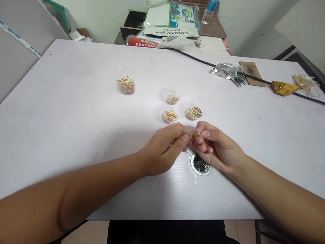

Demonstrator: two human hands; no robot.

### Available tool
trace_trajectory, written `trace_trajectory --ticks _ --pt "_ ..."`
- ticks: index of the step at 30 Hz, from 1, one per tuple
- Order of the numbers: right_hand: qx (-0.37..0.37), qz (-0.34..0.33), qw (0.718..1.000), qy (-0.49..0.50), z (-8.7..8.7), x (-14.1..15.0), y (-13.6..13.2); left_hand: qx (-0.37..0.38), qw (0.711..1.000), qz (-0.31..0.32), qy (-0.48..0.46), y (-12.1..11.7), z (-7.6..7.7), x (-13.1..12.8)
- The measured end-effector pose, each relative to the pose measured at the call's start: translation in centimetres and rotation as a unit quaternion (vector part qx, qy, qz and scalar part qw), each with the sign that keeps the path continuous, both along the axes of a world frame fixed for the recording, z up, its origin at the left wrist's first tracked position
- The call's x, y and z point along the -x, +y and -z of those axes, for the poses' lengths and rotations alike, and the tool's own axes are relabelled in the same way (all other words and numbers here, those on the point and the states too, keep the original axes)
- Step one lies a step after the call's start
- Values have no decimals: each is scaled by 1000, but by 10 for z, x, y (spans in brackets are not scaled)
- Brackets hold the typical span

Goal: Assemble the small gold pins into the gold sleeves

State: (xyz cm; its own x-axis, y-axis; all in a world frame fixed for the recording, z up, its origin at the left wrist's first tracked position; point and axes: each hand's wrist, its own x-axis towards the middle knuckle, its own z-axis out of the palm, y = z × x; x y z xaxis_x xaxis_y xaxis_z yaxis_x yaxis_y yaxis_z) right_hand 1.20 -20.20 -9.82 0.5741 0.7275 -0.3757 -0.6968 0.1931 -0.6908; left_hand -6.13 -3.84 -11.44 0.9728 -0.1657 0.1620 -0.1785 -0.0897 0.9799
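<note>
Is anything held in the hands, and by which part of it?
The left hand holds a small golden piece, the right hand another, each in the fingers, seemingly by the end farther from the other hand.

You've got a thin black cable running both sides of a crumpled silver foil pouch. Right of the pouch: flat brown cardboard piece, then shiny gold foil packet. Beyond the pouch, slightly left: clear blue-labelled plastic bottle.
</note>
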Motion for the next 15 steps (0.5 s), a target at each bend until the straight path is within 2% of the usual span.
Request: trace_trajectory --ticks 9,15 --pt "-8 -19 1000 20 2 2 -3 1 999 23 -22 1 -1 -4" --pt "-54 -40 997 39 4 1 -5 22 999 29 -37 1 -2 -4"
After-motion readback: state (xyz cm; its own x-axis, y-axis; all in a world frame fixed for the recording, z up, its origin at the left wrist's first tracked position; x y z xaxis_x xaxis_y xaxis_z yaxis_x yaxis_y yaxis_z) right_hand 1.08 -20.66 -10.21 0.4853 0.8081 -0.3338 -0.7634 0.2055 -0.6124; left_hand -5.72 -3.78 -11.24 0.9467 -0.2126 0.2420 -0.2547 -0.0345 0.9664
